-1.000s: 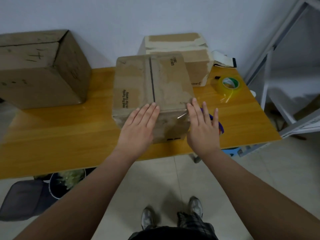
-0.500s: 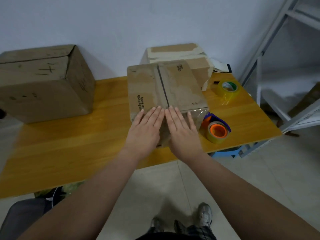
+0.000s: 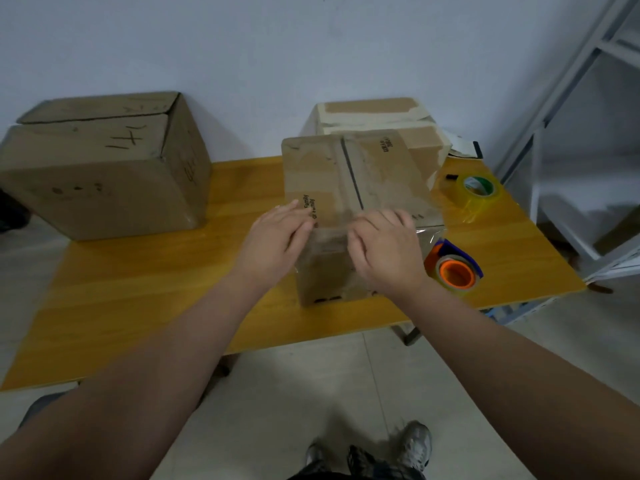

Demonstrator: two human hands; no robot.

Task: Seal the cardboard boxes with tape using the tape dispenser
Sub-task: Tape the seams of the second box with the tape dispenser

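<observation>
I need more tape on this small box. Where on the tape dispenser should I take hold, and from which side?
Use the right hand, the nearer one. The tape dispenser lies flat on the table right of the cardboard box, orange core up, so come down from above and grip the blue frame behind the roll, not the roll. Its handle is not clearly visible.

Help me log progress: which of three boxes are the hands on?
The small front box: left hand and right hand press it; large box and white-taped box sit untouched.
</observation>
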